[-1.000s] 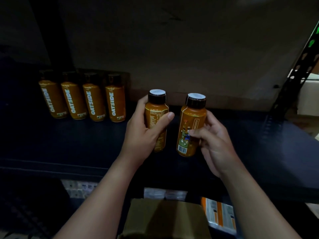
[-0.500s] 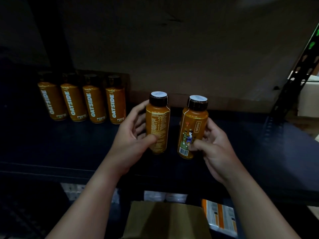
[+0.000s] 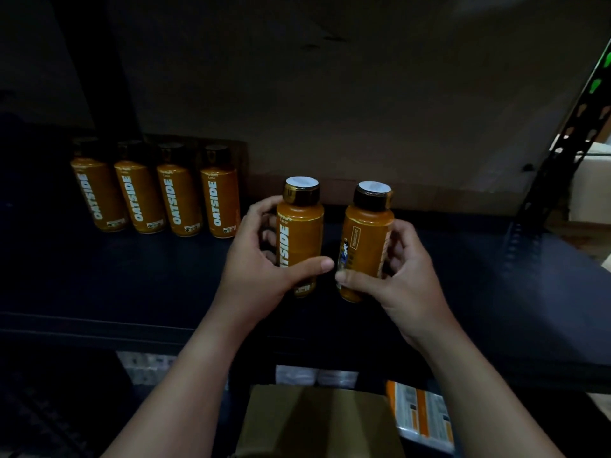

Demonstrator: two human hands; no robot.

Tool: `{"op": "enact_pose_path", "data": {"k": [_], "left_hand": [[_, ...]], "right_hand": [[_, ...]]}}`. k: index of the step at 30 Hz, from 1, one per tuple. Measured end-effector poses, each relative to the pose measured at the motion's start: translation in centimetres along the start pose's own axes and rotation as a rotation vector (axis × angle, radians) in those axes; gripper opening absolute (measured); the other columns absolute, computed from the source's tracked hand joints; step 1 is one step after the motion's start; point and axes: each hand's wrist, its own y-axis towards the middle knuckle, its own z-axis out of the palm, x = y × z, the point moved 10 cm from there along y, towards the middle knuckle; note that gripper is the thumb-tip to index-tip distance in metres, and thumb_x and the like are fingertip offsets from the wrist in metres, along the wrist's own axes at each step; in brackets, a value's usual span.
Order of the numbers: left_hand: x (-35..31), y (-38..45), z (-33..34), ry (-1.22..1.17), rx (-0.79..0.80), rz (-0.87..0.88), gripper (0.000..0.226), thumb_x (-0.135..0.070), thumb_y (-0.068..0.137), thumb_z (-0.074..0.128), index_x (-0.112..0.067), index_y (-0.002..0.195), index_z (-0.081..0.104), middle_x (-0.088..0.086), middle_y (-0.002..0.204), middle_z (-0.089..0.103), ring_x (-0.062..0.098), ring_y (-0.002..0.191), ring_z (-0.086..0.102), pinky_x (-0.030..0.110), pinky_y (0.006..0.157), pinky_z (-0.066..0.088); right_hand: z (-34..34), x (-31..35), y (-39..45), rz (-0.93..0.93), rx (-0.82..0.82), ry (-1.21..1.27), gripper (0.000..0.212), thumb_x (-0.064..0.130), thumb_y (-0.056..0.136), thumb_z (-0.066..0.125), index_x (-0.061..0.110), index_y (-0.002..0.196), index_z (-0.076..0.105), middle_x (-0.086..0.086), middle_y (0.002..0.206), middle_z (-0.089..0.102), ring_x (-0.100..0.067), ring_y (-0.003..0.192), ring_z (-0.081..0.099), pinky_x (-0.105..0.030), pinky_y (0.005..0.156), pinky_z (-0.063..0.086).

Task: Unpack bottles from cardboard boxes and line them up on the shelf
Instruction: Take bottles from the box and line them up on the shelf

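Two orange bottles with dark caps stand upright on the dark shelf (image 3: 115, 279). My left hand (image 3: 261, 266) wraps the left bottle (image 3: 302, 226), whose OATSIDE lettering now faces me. My right hand (image 3: 403, 279) grips the right bottle (image 3: 367, 233), which shows a small picture on its label. The two bottles stand a little apart, side by side. A row of several matching bottles (image 3: 155, 196) lines the back left of the shelf, labels forward. A cardboard box (image 3: 317, 421) sits below, between my forearms.
A brown cardboard wall (image 3: 363, 94) closes the back of the shelf. A perforated metal upright (image 3: 562, 160) rises at the right. Below the shelf lie printed packs (image 3: 420, 414) and pale cartons (image 3: 314, 375). Bare shelf surface stretches right of my right hand.
Both bottles have been turned in place on the shelf; the left one now shows its OATSIDE lettering instead of the back label. My hands stayed around them.
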Motion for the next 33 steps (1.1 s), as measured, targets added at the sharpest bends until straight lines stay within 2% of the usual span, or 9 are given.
{"op": "enact_pose_path", "data": {"k": [3,5,8,12,16,22,25,28,33], "left_hand": [[0.9,0.0,0.5,-0.114,0.138,-0.07,0.1,-0.032,0.061,0.096,-0.05,0.144,0.042,-0.014,0.137,0.059,0.008,0.127,0.059,0.041,0.101,0.054],[1.0,-0.2,0.6,-0.198,0.199,-0.093,0.097,-0.013,0.065,0.092,-0.038,0.146,0.045,-0.008,0.136,0.063,0.013,0.127,0.061,0.047,0.106,0.051],[0.7,-0.2,0.4,-0.22,0.166,-0.084,0.091,-0.005,0.065,0.088,-0.028,0.144,0.05,-0.003,0.133,0.066,0.014,0.124,0.064,0.046,0.106,0.053],[0.5,-0.1,0.0,-0.154,0.098,-0.052,0.091,-0.015,0.063,0.09,-0.032,0.143,0.05,-0.006,0.132,0.064,0.012,0.122,0.064,0.046,0.101,0.056],[0.3,-0.1,-0.3,-0.046,0.028,-0.029,0.092,-0.029,0.062,0.091,-0.04,0.141,0.046,-0.011,0.136,0.059,0.009,0.124,0.061,0.046,0.099,0.056],[0.5,-0.2,-0.9,0.105,-0.076,-0.005,0.089,-0.026,0.072,0.09,-0.04,0.147,0.044,-0.012,0.14,0.052,0.005,0.127,0.055,0.041,0.099,0.057],[0.5,-0.1,-1.3,0.159,-0.146,0.005,0.087,-0.027,0.074,0.089,-0.031,0.148,0.046,-0.005,0.14,0.055,0.009,0.125,0.058,0.039,0.099,0.057],[0.8,0.4,-1.8,0.178,-0.23,-0.025,0.082,-0.021,0.073,0.091,-0.021,0.145,0.05,0.001,0.139,0.06,0.01,0.123,0.062,0.037,0.099,0.058],[1.6,2.0,-2.4,0.274,-0.294,-0.041,0.079,-0.022,0.079,0.087,-0.022,0.148,0.048,0.0,0.142,0.059,0.014,0.129,0.058,0.038,0.102,0.056]], "right_hand": [[0.4,-0.4,0.1,0.008,0.067,0.054,0.092,0.01,0.065,0.092,0.05,0.133,0.044,0.02,0.127,0.061,0.002,0.118,0.059,-0.028,0.092,0.055],[0.7,-0.4,0.1,0.02,0.094,0.089,0.089,-0.006,0.072,0.081,0.049,0.133,0.045,0.013,0.129,0.063,-0.005,0.12,0.061,-0.035,0.096,0.056],[0.7,-0.4,0.2,0.019,0.079,0.087,0.085,-0.017,0.074,0.072,0.041,0.132,0.049,0.007,0.126,0.065,-0.007,0.117,0.063,-0.031,0.09,0.058],[0.6,-0.3,0.1,-0.003,0.055,-0.006,0.085,-0.004,0.071,0.084,0.041,0.134,0.048,0.017,0.126,0.061,0.005,0.116,0.058,-0.013,0.081,0.054],[0.5,0.1,0.0,-0.021,0.015,-0.091,0.089,0.014,0.069,0.091,0.04,0.138,0.042,0.021,0.132,0.054,0.006,0.119,0.054,-0.022,0.09,0.052],[1.0,0.3,-0.1,-0.025,-0.006,-0.209,0.092,0.02,0.071,0.091,0.05,0.134,0.03,0.037,0.118,0.043,0.02,0.107,0.044,-0.01,0.082,0.045],[1.5,0.3,0.2,-0.019,-0.018,-0.277,0.092,0.026,0.071,0.09,0.047,0.14,0.032,0.031,0.125,0.043,0.009,0.115,0.047,-0.013,0.09,0.044],[1.9,0.1,0.7,0.005,-0.034,-0.336,0.094,0.032,0.072,0.09,0.039,0.147,0.034,0.013,0.143,0.048,-0.008,0.133,0.044,-0.03,0.103,0.046],[3.5,0.2,2.6,0.051,-0.042,-0.381,0.092,0.027,0.074,0.09,0.032,0.148,0.035,0.004,0.146,0.048,-0.018,0.136,0.045,-0.038,0.108,0.043]]}}
